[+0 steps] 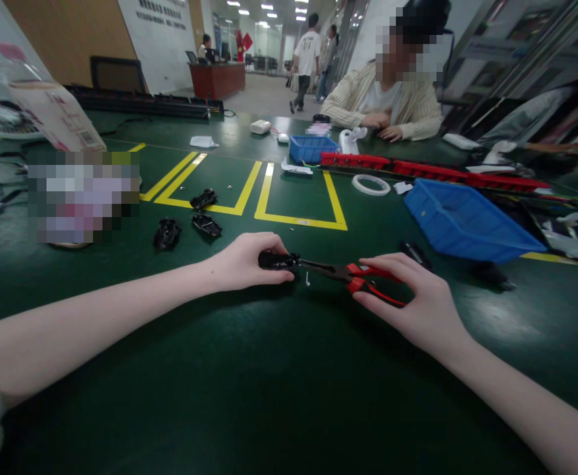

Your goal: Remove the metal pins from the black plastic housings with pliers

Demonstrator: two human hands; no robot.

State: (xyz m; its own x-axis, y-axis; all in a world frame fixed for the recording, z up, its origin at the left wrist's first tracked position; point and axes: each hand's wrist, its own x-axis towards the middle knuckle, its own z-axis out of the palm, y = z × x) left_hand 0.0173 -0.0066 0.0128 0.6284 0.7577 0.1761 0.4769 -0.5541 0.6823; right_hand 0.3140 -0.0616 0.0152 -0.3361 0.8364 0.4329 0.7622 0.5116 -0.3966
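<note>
Between the thumb and fingers of my left hand is a small black plastic part. My right hand grips red-handled needle-nose pliers, whose dark jaws point left and reach the right end of that part. Whether the jaws are clamped on it I cannot tell. Just below the jaws, a tiny silvery screw or pin shows against the green tabletop. Several similar black parts lie beyond my left wrist, among them one black part and another black part.
A blue bin stands right, with black pieces near it. Behind are a red strip, a tape roll and a smaller blue bin. Yellow tape marks the table. A person sits opposite.
</note>
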